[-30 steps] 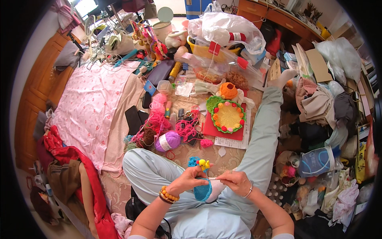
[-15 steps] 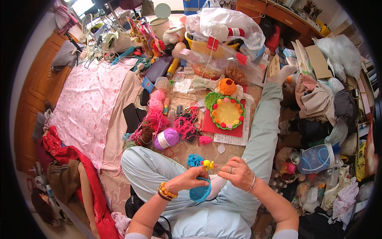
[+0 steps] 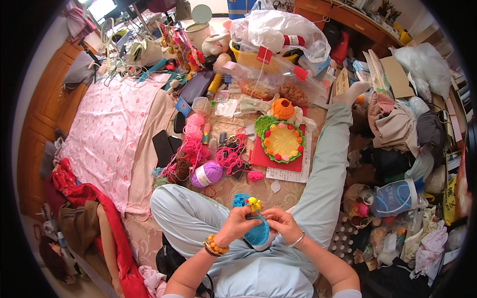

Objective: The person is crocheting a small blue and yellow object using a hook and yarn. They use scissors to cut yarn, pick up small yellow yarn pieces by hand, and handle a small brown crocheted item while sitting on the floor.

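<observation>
A round blue crocheted piece (image 3: pixel 258 233) is held up over my lap by its edge. My left hand (image 3: pixel 237 226) pinches it from the left, thumb on the near face. My right hand (image 3: pixel 281 224) has its fingers pressed together at the piece's upper right edge; what lies between them is too small to make out. A small yellow figure (image 3: pixel 254 204) sits just above my left fingertips. Behind that hand lies a loose bundle of blue yarn (image 3: pixel 240 199), partly hidden.
Beyond my bent knee lie a purple yarn ball (image 3: pixel 206 174) and tangled pink yarn (image 3: pixel 195 149). A yellow crocheted round with a green rim (image 3: pixel 284 141) rests on a red folder (image 3: pixel 260 158). Bags and clothes crowd the right; a pink sheet (image 3: pixel 109 134) spreads left.
My right hand has come in leftward and down to the blue piece's edge, close to my left hand. The blue piece has tilted, showing more of its face.
</observation>
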Tool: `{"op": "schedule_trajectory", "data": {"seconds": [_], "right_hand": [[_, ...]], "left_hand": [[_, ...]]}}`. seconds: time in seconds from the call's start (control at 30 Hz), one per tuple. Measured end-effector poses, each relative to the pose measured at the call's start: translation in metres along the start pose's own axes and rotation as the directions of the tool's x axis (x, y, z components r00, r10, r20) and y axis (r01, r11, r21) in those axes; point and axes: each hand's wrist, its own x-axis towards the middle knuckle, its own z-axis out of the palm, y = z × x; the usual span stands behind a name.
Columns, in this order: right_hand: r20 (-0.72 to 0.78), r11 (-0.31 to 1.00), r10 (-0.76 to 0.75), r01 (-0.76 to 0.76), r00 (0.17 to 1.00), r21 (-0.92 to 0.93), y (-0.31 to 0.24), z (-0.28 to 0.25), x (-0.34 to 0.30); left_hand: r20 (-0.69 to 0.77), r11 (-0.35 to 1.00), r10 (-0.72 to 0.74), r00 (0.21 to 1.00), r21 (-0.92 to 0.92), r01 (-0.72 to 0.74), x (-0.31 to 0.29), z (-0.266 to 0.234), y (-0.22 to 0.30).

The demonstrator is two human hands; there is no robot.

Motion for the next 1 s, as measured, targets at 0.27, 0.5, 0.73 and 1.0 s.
{"op": "schedule_trajectory", "data": {"seconds": [0.27,0.5,0.73,1.0], "right_hand": [[-0.134,0.988,0.012,0.008,0.991,0.152,0.015,0.005,0.001],[-0.402,0.989,-0.131,0.148,0.906,0.012,0.02,0.013,0.009],[-0.453,0.966,-0.112,0.204,0.885,0.16,0.034,0.013,0.011],[-0.453,0.944,-0.05,0.19,0.89,0.269,0.034,0.011,0.012]], "left_hand": [[0.026,0.988,-0.086,0.996,-0.128,0.089,0.0,0.004,-0.015],[-0.117,0.979,-0.049,0.992,-0.203,0.024,-0.001,0.019,-0.006],[-0.114,0.894,-0.171,0.979,-0.435,0.105,-0.006,0.022,-0.006],[-0.123,0.899,-0.176,0.977,-0.424,0.108,-0.006,0.022,-0.005]]}}
